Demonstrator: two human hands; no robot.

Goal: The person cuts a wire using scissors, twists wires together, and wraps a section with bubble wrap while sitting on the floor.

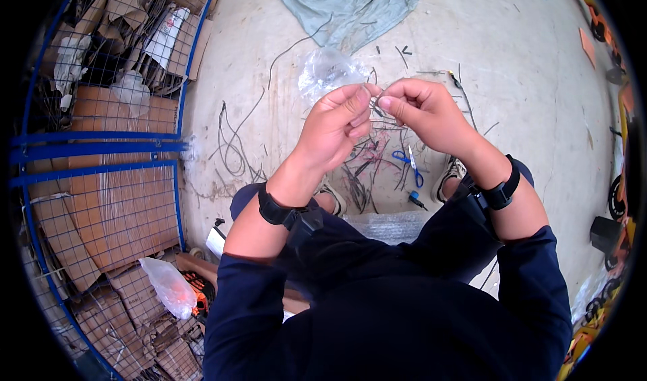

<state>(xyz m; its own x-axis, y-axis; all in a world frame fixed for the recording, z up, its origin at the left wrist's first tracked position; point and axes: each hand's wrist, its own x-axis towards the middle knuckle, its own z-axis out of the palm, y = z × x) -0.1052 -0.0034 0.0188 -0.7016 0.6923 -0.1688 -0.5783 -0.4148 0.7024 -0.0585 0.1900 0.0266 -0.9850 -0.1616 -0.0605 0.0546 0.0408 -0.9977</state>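
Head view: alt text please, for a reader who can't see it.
Left hand and right hand pinch a thin wire between fingertips above a concrete floor strewn with wire scraps, blue scissors and a blue wire cage of cardboard.

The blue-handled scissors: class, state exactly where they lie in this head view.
The blue-handled scissors lie on the concrete floor right of centre, below the right hand, among loose dark wires and just left of the person's right shoe.

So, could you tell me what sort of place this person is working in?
Probably a workshop or warehouse floor used for sorting scrap. Blue wire-mesh cages hold flattened cardboard, cut wires lie scattered over the bare concrete floor, and blue-handled scissors lie below the left hand and right hand.
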